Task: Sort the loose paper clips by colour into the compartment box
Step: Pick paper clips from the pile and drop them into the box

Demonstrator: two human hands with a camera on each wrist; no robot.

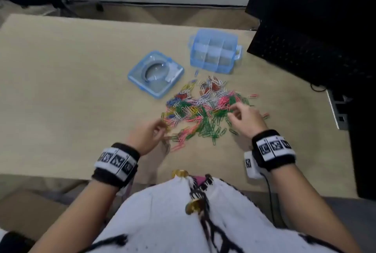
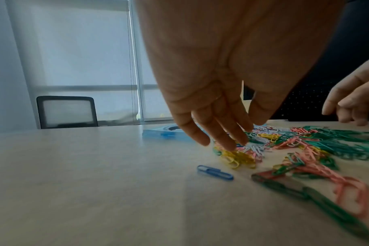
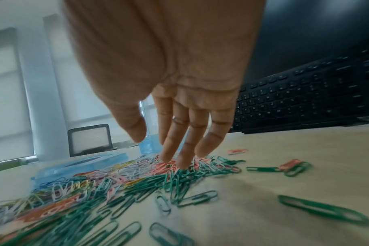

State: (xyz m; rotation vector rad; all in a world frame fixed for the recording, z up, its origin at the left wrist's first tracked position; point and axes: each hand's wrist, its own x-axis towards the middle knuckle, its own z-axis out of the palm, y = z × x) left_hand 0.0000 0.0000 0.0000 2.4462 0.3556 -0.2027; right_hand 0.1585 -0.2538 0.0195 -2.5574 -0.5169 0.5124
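The left hand [image 1: 147, 133] hovered with fingers [image 2: 219, 133] straight and slightly apart, tips down on yellow clips at the pile's near-left fringe. The paper clips [image 1: 205, 108] lay flat, pointing every way, spread across the middle of the pale wooden tabletop [image 1: 71, 90]. The right hand [image 1: 245, 119] reached its fingers [image 3: 183, 149] loosely apart onto green clips. Toward the far edge sat the lid [image 1: 155, 73], then the compartment box [image 1: 214, 51], with a black keyboard [image 3: 305, 99] at the right edge.

Green, pink, yellow, white, blue paper clips [image 1: 205, 108], translucent blue compartment box [image 1: 215, 51], beige table [image 1: 71, 79], black keyboard [image 3: 305, 99]
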